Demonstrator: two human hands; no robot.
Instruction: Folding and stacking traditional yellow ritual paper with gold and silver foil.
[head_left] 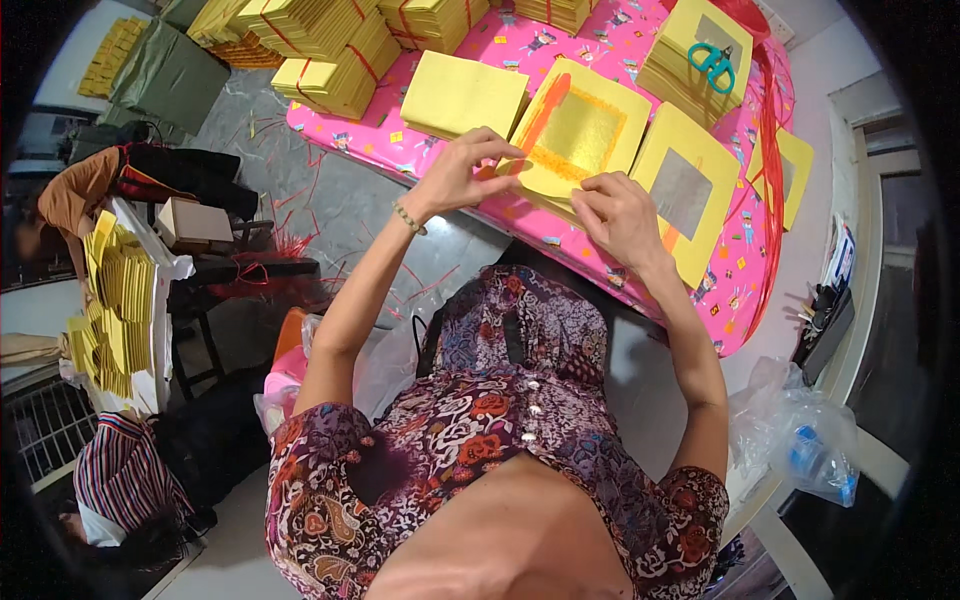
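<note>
In front of me lies a stack of yellow paper sheets (583, 132); the top sheet has a gold foil square with an orange border. A flat orange-red band runs along its left side. My left hand (467, 172), with a beaded bracelet, closes thumb and fingers on the stack's near left corner. At its near edge, my right hand (618, 215) grips with bent fingers; the fingertips partly hide that edge. Right of it lies a second yellow stack (655, 150) with a silvery square. A plain yellow stack (465, 95) sits to the left.
Teal-handled scissors (712, 68) rest on a taller yellow stack at the back right. Red ribbon strands (768, 170) hang over the pink patterned table (400, 150). Tied bundles (330, 80) stand at the back left. Other people (130, 470) sit at the left beside more yellow paper.
</note>
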